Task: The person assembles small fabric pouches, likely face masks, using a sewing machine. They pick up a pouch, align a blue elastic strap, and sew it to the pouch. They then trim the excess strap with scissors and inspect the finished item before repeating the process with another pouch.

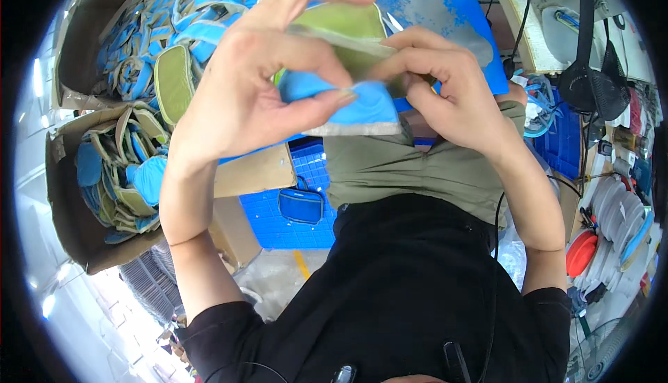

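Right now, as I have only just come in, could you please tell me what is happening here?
A person in a black shirt is handling fabric. The left hand pinches a pale-edged blue piece between thumb and forefinger. The right hand is close beside it, but blur hides exactly what it grips. Green fabric shows behind the blue piece. At the left, two open cardboard boxes hold many loose fabric pieces.

A soft fabric piece (372, 107), bright blue with a pale grey lower edge, sits bent between the left hand (254, 80) and the right hand (451, 80), pinched by the left thumb and forefinger. Olive-green fabric (342, 21) shows beyond it, blurred near the right fingertips.
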A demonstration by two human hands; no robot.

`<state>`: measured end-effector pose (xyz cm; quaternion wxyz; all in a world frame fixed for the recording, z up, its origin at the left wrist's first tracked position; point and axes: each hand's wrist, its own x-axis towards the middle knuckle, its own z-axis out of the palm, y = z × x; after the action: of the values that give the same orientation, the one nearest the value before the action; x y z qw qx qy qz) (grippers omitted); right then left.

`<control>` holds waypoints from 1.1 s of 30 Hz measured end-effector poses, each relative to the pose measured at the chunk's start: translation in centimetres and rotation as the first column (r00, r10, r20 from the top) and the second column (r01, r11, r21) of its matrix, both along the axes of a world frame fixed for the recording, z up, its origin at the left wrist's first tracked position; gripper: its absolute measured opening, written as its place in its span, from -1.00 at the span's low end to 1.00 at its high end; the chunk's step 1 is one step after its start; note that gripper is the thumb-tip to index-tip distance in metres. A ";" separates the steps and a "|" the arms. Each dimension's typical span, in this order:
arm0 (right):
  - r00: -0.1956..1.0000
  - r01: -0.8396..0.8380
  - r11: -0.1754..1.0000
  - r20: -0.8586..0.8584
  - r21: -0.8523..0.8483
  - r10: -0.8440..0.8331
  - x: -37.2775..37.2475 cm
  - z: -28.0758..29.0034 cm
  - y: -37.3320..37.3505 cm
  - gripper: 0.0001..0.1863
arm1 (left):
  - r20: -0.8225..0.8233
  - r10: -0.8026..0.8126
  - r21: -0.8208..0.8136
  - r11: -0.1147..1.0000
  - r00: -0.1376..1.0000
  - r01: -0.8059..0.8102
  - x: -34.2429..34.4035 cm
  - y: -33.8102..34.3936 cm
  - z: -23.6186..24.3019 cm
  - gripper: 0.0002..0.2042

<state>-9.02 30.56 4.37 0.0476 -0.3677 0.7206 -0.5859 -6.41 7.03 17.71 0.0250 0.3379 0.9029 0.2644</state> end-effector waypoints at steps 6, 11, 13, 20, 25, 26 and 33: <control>0.994 -0.073 0.982 0.062 -0.175 0.085 1.0 -0.7 -0.9 -0.74 | 0.156 -0.010 0.070 0.998 0.988 -0.001 -0.3 -1.3 -2.1 -0.90; 0.996 -0.030 0.988 0.083 -0.153 0.043 1.4 -1.2 -1.8 -0.78 | 0.224 0.007 0.051 0.999 0.975 -0.019 -0.9 -2.2 -3.1 -0.92; 0.991 -0.004 0.990 0.133 -0.140 0.022 1.6 -1.0 -1.8 -0.78 | 0.238 0.027 0.045 0.998 0.971 -0.039 -0.9 -2.5 -3.4 -0.92; 0.995 0.043 0.994 0.092 -0.102 -0.033 1.6 -0.7 -1.7 -0.77 | 0.299 0.091 0.084 0.989 0.950 -0.121 -0.3 -3.2 -4.0 -0.95; 0.996 0.048 0.994 0.080 -0.103 -0.040 1.5 -0.7 -1.8 -0.75 | 0.408 0.178 0.091 0.968 0.895 -0.234 0.5 -3.3 -4.2 -0.94; 0.997 0.046 0.994 0.074 -0.103 -0.039 1.4 -0.8 -1.8 -0.75 | 0.426 0.193 0.090 0.963 0.884 -0.254 0.6 -3.4 -4.3 -0.94; 0.993 0.033 0.993 0.114 -0.110 -0.021 1.4 -0.8 -2.0 -0.76 | 0.485 0.267 0.118 0.924 0.833 -0.365 1.3 -3.2 -4.6 -0.94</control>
<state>-7.60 28.57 3.55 0.0596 -0.3263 0.6877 -0.6458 -5.15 3.83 13.09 0.1589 0.1115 0.8822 0.4289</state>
